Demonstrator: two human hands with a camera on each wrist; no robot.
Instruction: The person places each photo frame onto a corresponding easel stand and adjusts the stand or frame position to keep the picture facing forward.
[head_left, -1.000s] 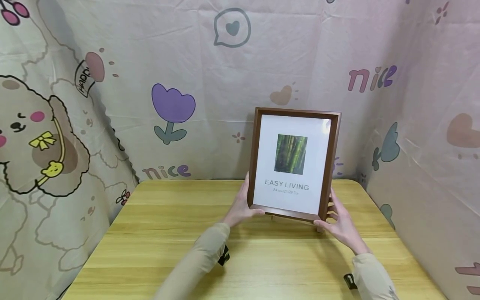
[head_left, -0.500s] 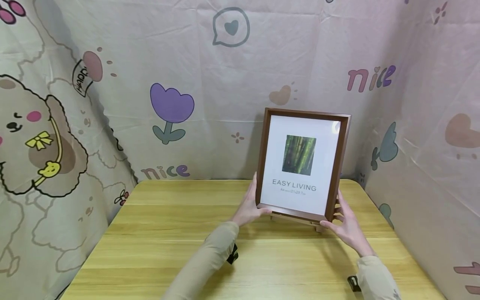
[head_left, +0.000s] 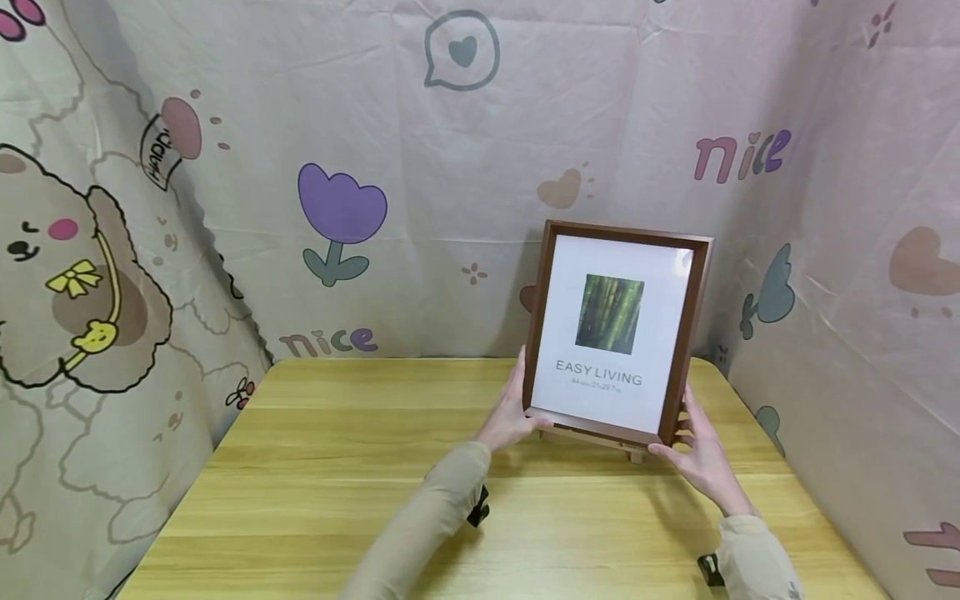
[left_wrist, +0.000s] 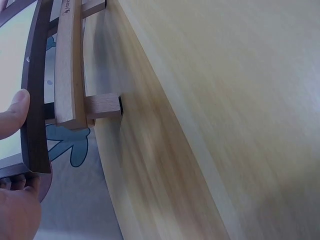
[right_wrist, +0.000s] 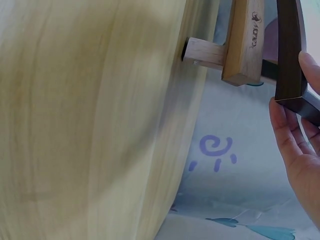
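Both hands hold a brown-bordered picture frame (head_left: pixel 611 312), upright and slightly tilted, over the right part of the table. Its white insert carries a green bamboo picture and the words "EASY LIVING". At the lower left corner the left hand (head_left: pixel 512 417) grips it, thumb on the front. The right hand (head_left: pixel 703 458) holds the lower right corner the same way. Behind and below stands a small wooden easel (head_left: pixel 592 439), mostly hidden by the frame. In the left wrist view a gap shows between the easel's ledge (left_wrist: pixel 69 75) and the frame's bottom edge (left_wrist: pixel 36 100).
The wooden table (head_left: pixel 337 483) reaches back to a printed cloth backdrop (head_left: pixel 450 167), which also hangs along both sides. The easel's feet (right_wrist: pixel 202 51) rest on the tabletop near its far edge. Dark wrist cameras (head_left: pixel 478 506) sit at the sleeves.
The picture frame has moved right in both hands, sinking slightly by now. Both arms have shifted right with it. More of the easel's ledge shows beneath the frame than a second ago.
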